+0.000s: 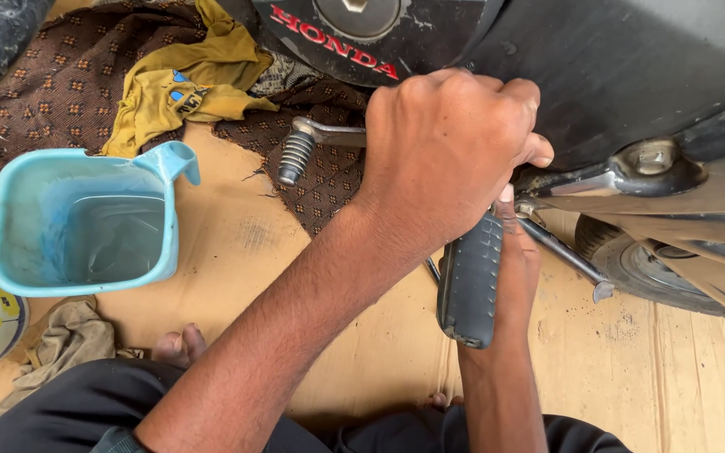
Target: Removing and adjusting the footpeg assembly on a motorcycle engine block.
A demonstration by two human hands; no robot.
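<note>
Up close, the left hand [451, 147] sits curled in a fist at about 1 o'clock, knuckles up, fingers folded together around something hidden beneath them, so what they clamp cannot be told. Just below it, toward 5 o'clock, the right hand [520, 260] lies mostly hidden behind the footrest [470, 281]; 1 thumb tip shows at the top, and whether its fingers are apart or closed cannot be told. That footrest is a stubby black rubber block with a ribbed, dimpled skin, tilted nearly upright at the middle of the view, touching the right hand. A thin steel rod [560, 252] runs off toward 4 o'clock beside it. At 11 o'clock of the fist, a bent grey metal lever [316, 143] ends in a grooved rubber tip. Far over at 9 o'clock stands a pale blue plastic jug [86, 222], squarish with a spout, holding clear liquid. A crumpled yellow rag [186, 84] lies at 11 o'clock on brown patterned cloth [52, 92]. Worn tan cardboard [631, 361] covers the ground, and a dusty tyre [639, 264] shows at 3 o'clock.
</note>
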